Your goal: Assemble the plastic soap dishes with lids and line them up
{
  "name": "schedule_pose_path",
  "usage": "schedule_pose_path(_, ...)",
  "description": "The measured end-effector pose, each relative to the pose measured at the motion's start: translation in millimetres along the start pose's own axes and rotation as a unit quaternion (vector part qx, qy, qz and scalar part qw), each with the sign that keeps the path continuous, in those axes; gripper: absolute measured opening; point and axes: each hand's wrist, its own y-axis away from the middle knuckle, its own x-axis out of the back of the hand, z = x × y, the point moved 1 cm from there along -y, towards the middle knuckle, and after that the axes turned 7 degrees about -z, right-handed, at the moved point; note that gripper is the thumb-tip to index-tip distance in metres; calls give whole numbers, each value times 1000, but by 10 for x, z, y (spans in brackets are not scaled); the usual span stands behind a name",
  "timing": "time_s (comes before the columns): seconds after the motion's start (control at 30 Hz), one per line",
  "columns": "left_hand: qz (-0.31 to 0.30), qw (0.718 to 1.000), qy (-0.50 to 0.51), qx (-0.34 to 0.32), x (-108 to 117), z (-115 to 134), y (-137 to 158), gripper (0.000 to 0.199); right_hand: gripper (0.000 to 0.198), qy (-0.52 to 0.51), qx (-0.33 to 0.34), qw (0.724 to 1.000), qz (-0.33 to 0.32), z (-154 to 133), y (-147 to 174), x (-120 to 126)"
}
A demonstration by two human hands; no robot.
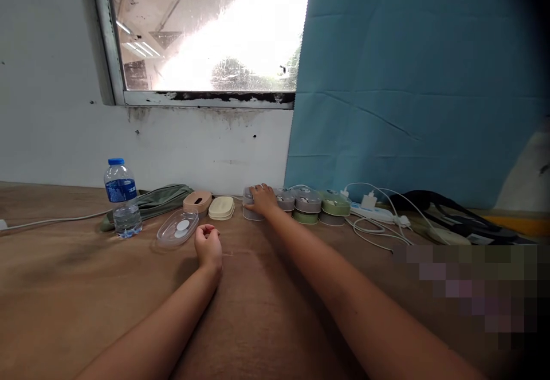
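My right hand [263,199] reaches to the left end of a row of small stacked oval containers. Its fingers lie over the top and thumb side of a grey container with a clear lid [248,195], which sits on another grey one. Grey containers [307,199] and a green container [335,202] stand stacked to its right. My left hand [208,246] rests on the table with its fingers curled in, and nothing shows in them. Just left of it lies a clear oval lid [177,228] with two white round patches. Beyond it are a cream oval container [222,208] and a peach container [197,201].
A water bottle with a blue cap [123,199] stands at the left, before a folded grey-green cloth item [161,199]. At the right lie a white power strip [378,212], tangled white cables [369,228] and a black strap [429,205]. A wall and blue curtain [387,82] close off the back.
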Motion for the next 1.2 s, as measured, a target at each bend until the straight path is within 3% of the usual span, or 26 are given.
schedule_pose_path(0.13, 2, 1000, 1, -8, -2, -2, -9, 12, 41, 5, 66, 997, -26, -224, 27, 31)
schedule_pose_path(0.27, 4, 1000, -4, -20, 2, 22, -16, 11, 39, -6, 145, 987, -64, -650, 113, -143)
schedule_pose_path(0.37, 2, 999, -13, -36, 9, 31, -21, 10, 33, -21, 133, 988, -71, -882, 156, -327)
schedule_pose_path(0.47, 3, 998, -25, -55, 20, 28, -42, 10, 29, -42, 105, 991, -77, -939, 163, -443)
schedule_pose_path(0.6, 23, 994, -50, -89, 78, 70, -125, 10, 28, -79, 109, 988, -75, -872, 171, -464)
schedule_pose_path(0.83, 45, 966, -131, -217, 334, 318, -322, 15, 27, -161, 169, 972, -34, -662, 391, -362)
schedule_pose_path(1.07, 42, 950, -185, -248, 463, 305, -445, 16, 29, -204, 313, 925, -68, -144, 1201, -6)
schedule_pose_path(1.2, 17, 944, -212, -251, 426, 265, -449, 13, 33, -207, 352, 908, -97, 239, 1781, 278)
